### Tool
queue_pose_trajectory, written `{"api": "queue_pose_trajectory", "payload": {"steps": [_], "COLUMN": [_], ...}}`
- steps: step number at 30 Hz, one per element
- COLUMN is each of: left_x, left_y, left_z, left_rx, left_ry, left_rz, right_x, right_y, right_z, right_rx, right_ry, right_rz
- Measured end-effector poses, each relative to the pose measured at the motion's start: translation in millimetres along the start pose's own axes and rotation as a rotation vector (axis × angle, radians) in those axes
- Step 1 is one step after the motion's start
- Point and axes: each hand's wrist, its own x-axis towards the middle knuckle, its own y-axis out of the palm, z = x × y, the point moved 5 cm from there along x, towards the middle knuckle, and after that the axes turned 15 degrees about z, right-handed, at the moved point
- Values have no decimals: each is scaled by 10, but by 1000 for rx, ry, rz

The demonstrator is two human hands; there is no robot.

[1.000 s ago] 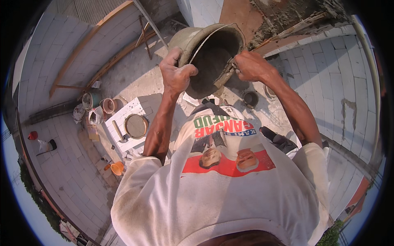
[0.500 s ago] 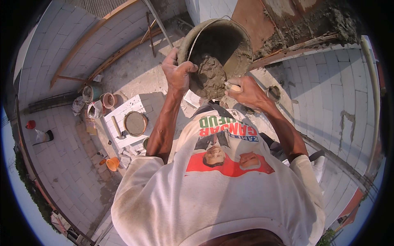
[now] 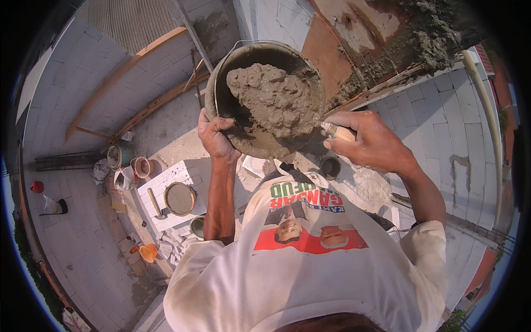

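Note:
My left hand [image 3: 217, 137] grips the near left rim of a mortar-smeared bucket [image 3: 216, 95], thumb over the edge. The bucket has a thin wire handle and is held up in front of me, its mouth facing me. My right hand [image 3: 379, 143] is closed round the wooden handle of a trowel [image 3: 343, 133] at the bucket's right side. A large lump of wet grey mortar [image 3: 274, 99] lies across the bucket's mouth, in line with the trowel. The trowel's blade is hidden under that mortar.
Mortar-caked boards [image 3: 332, 52] stand at the far right. Below left, a round pan of mortar [image 3: 180, 198] and a hammer-like tool [image 3: 154, 202] rest on white blocks. Several buckets [image 3: 142, 167] and an orange container [image 3: 147, 253] sit farther left. Pale block walls [image 3: 442, 133] surround me.
The bucket has shifted left and slightly nearer. My right hand with the trowel has moved right and nearer, and the mortar lump has come up from inside toward the bucket's mouth.

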Motion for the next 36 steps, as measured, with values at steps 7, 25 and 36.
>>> {"api": "queue_pose_trajectory", "payload": {"steps": [7,25,36], "left_x": [-42,-51,92], "left_y": [-87,-91,248], "left_z": [-27,782,718], "left_rx": [123,189,259], "left_ry": [-40,-306,-319], "left_rz": [-90,-128,-52], "right_x": [-813,-1308,294], "right_y": [-1059,-2181,582], "right_z": [972,284,-1221], "right_rx": [272,497,-21], "right_ry": [-192,-429,48], "right_rz": [26,-399,-266]}}
